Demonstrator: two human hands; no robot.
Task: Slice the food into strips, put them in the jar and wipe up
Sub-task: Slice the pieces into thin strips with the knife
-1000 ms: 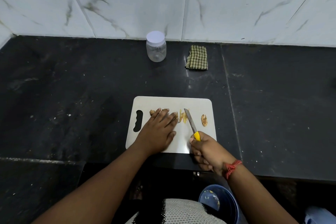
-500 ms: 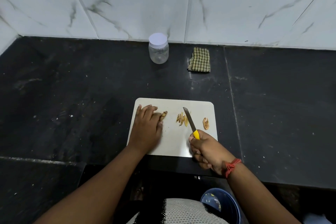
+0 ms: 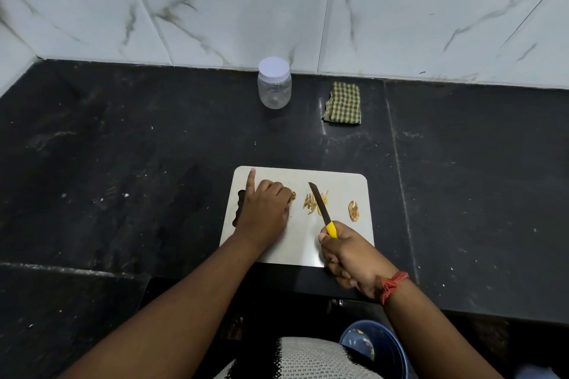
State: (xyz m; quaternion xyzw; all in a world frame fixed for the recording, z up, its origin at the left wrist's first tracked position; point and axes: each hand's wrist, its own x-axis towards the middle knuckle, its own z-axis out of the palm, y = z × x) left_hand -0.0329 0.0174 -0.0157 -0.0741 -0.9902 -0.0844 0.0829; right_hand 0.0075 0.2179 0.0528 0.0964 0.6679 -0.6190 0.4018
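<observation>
Several cut strips [image 3: 314,202] lie mid-board [image 3: 338,184], blade of knife [image 3: 321,209] over them; right hand [image 3: 351,255] grips its yellow handle. Left hand [image 3: 264,209], fingers curled, one outstretched, holds an uncut piece [image 3: 292,196]. Another piece [image 3: 353,210] lies right. Capped jar [image 3: 274,82] and cloth [image 3: 342,103] stand by the wall.

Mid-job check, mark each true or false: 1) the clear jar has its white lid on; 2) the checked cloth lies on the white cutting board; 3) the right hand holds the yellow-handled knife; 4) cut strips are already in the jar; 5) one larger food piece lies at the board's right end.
1) True: the clear plastic jar wears its white lid.
2) False: the green checked cloth lies on the black counter, beyond the white cutting board.
3) True: the right hand grips the yellow-handled knife.
4) False: the jar looks empty; the cut strips lie on the board.
5) True: the larger brown piece lies there.
</observation>
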